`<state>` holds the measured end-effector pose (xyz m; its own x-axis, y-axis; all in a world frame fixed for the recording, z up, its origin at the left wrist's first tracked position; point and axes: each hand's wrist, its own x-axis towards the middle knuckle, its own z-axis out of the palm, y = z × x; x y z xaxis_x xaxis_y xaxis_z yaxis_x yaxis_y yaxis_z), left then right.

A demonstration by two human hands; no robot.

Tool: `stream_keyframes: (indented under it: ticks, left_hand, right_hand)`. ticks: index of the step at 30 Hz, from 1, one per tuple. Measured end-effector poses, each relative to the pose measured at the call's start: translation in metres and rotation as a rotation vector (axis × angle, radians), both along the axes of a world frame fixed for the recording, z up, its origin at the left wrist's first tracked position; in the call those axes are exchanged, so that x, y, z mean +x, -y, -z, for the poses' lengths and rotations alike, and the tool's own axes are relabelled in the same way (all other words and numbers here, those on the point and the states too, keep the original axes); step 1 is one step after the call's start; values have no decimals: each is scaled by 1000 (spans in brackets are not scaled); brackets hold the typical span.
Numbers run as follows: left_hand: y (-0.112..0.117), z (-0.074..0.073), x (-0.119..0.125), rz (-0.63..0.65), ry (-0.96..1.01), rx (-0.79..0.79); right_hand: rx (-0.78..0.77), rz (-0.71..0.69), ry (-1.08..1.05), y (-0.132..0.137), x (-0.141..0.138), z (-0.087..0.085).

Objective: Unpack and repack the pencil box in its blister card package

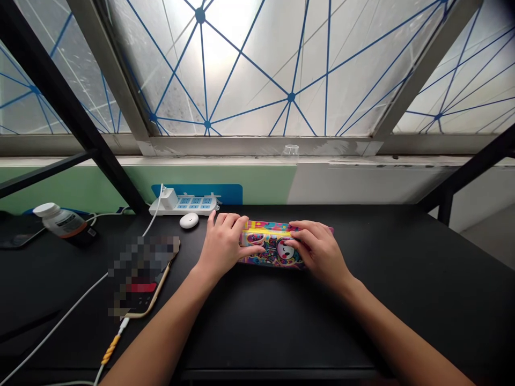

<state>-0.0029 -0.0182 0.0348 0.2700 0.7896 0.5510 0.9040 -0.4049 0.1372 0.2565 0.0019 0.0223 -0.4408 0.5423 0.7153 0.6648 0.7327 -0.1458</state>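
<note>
A brightly patterned, long pencil case [273, 247] with a yellow strip along its upper side lies on the black desk, its long side towards me. My left hand [227, 238] grips its left end, thumb across the front and fingers over the top and far side. At the other end, my right hand [317, 247] is closed on the case in the same way, with the thumb near a round white cartoon face printed on it. The far side of the case and some fingertips are hidden.
To the left lie a phone [140, 303] with a charging cable, a white earbud case [189, 220] and a power strip [197, 203]. A bottle [64, 225] stands farther left. Black metal bars [115, 179] rise beside the desk [402, 279]. A clear cup [291, 150] sits on the windowsill.
</note>
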Motion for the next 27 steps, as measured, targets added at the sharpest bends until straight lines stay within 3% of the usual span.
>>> stream_keyframes:
  ticks: [13, 17, 23, 27]
  left_hand:
    - [3, 5, 7, 16, 24, 65]
    - [4, 4, 7, 25, -31, 59]
    - [6, 0, 7, 71, -111, -22]
    - [13, -3, 13, 43, -131, -83]
  right_hand:
    - [106, 217, 127, 15, -12, 0]
    - [119, 193, 147, 18, -12, 0]
    - [74, 15, 120, 11, -9, 3]
    - [58, -27, 142, 11, -12, 2]
